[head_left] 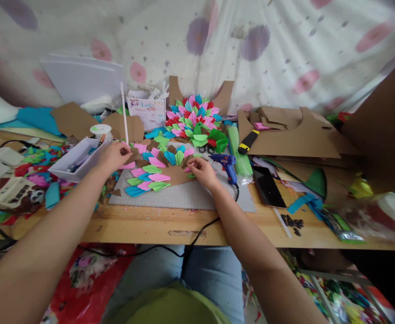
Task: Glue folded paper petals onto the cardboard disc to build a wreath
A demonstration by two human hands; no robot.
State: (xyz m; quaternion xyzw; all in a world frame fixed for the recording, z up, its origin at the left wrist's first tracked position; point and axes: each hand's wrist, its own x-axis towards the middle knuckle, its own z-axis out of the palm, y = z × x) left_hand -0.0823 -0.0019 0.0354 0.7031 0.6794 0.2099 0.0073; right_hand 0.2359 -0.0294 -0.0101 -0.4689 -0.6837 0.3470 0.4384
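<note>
A cardboard piece lies flat on the grey mat, its left side and far edge covered with pleated paper petals in pink, green, blue and brown. At its right end, the fingertips of my right hand are pinched on a brown paper petal. My left hand is closed beside loose brown and pink petals left of the cardboard; what its fingertips hold is too small to make out. Behind stands a finished-looking cluster of colourful petals. A blue glue gun rests right of my right hand.
A white tray of small items stands left, near a marked box. To the right lie a yellow-black cutter, a phone, green wrapped paper and stacked cardboard. The glue gun's black cord crosses the front edge.
</note>
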